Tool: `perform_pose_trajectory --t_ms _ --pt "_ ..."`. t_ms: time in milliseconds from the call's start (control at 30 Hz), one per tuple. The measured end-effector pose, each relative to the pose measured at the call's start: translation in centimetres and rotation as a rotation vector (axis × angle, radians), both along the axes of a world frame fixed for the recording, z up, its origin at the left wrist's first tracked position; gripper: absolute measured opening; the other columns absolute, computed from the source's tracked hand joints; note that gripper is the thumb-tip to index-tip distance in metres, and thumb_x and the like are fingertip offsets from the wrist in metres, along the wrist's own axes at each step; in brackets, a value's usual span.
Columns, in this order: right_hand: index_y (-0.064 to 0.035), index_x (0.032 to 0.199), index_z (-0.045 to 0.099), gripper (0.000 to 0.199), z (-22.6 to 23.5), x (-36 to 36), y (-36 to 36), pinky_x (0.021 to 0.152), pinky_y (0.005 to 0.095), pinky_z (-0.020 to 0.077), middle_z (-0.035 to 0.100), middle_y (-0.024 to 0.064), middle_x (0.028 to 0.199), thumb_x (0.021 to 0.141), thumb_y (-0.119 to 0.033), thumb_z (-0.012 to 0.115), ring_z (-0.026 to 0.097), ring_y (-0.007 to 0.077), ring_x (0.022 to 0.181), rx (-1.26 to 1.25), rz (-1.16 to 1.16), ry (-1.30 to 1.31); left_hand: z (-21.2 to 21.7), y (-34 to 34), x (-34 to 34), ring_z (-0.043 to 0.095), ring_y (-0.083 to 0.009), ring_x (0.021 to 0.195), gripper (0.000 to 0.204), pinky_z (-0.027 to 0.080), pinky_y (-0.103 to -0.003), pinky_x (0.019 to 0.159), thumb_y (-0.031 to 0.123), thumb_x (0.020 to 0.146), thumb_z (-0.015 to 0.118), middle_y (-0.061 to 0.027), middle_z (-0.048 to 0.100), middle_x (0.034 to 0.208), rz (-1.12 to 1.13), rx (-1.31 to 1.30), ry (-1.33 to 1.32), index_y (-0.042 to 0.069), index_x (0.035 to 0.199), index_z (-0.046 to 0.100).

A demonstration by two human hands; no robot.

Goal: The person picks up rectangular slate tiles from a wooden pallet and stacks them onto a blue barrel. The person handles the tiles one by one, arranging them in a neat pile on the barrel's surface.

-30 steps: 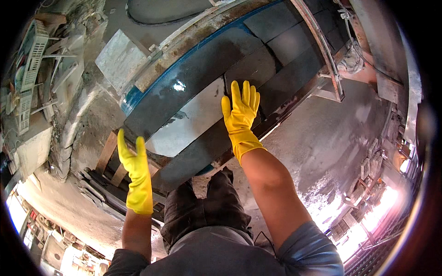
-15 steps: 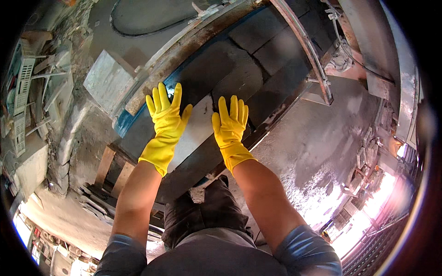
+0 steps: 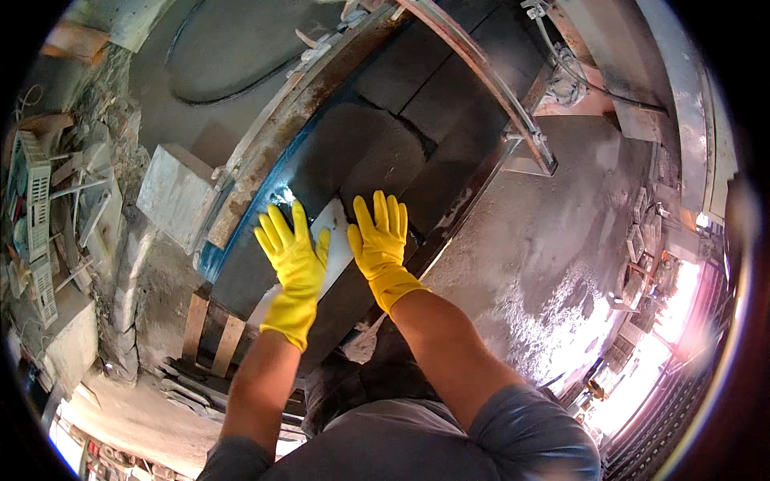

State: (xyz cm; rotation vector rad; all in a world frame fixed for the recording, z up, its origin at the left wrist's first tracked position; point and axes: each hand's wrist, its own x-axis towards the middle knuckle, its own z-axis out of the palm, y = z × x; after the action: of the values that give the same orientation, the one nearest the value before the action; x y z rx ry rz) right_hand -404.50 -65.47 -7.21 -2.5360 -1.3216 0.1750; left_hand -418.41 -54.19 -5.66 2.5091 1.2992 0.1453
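Both my hands wear yellow rubber gloves and lie palm down, fingers stretched out. Between them, a pale grey stone slab (image 3: 335,250) shows as a narrow strip, its edges partly covered by the gloves. My left hand (image 3: 290,255) rests at its left side, fingertips near a wet, shiny spot by the blue edge. On the other side, my right hand (image 3: 380,244) touches the slab's right edge and the dark surface next to it. Dark, wet-looking slabs (image 3: 385,156) lie farther along the same long bed, with joints between them. Neither hand grips anything.
A rusty side rail (image 3: 265,180) with a blue inner edge borders the bed. A metal arch (image 3: 489,80) spans its far part. Left of it stands a grey box-shaped block (image 3: 172,192). Wooden slats (image 3: 228,346) lie below the near end; plastic crates (image 3: 38,200) stand far left.
The view has shifted, so the bed and both gloves appear lower, with the far part farther left. Both hands stay flat with fingers spread, beside the pale slab.
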Motion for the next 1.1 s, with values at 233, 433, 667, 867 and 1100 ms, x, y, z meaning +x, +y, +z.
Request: perform_pose_trajectory --t_ms 233,433,667,867,1100 --pt "-0.0207 0.154 0.056 0.062 0.5 0.5 0.3 0.126 0.0619 0.0259 0.046 0.0202 0.161 0.095 -0.035 0.068 0.043 0.0473 0.145 -0.033 0.0 0.071 -1.8 -6.1 3.1 0.025 -0.0637 0.152 0.086 0.012 -0.072 0.125 0.048 0.097 0.069 -0.0385 0.026 0.167 0.198 -0.003 0.061 0.008 0.165 0.036" --pt "-0.0142 0.145 0.063 0.055 -0.1 0.3 0.5 0.121 0.0654 0.0307 0.05 0.0207 0.157 0.094 -0.034 0.067 0.046 0.0483 0.14 0.107 -0.007 0.067 -2.1 -6.6 4.9 0.022 -0.0613 0.154 0.082 0.012 -0.069 0.127 0.045 0.099 0.066 -0.0373 0.024 0.169 0.337 0.028 0.094 0.01 0.166 0.035" --pt "-0.0054 0.148 0.062 0.051 2.4 5.5 -1.6 0.123 0.0589 0.0322 0.058 0.0218 0.154 0.101 -0.023 0.068 0.051 0.0462 0.143 0.501 0.227 0.562 -1.7 -6.6 6.2 0.029 -0.0594 0.152 0.077 0.017 -0.068 0.127 0.043 0.094 0.07 -0.0347 0.033 0.167 0.394 0.099 0.092 0.006 0.158 0.048" --pt "-0.0042 0.111 0.074 0.036 7.9 17.7 11.5 0.083 0.0346 0.0553 0.075 0.0064 0.098 0.114 -0.033 0.052 0.071 0.0192 0.089 0.562 0.389 1.0 -1.5 -6.6 6.4 0.029 -0.059 0.152 0.077 0.017 -0.067 0.127 0.042 0.097 0.068 -0.0341 0.032 0.168 0.41 0.108 0.084 0.009 0.161 0.044" --pt "-0.0096 0.08 0.068 0.054 -0.2 19.4 17.9 0.054 0.0305 0.0408 0.056 -0.0011 0.065 0.116 -0.046 0.048 0.05 0.0108 0.054 0.458 0.306 1.193 -1.2 -6.5 7.2 0.031 -0.0597 0.151 0.075 0.019 -0.067 0.126 0.041 0.097 0.068 -0.0335 0.035 0.166 0.388 0.108 0.044 0.007 0.16 0.046"
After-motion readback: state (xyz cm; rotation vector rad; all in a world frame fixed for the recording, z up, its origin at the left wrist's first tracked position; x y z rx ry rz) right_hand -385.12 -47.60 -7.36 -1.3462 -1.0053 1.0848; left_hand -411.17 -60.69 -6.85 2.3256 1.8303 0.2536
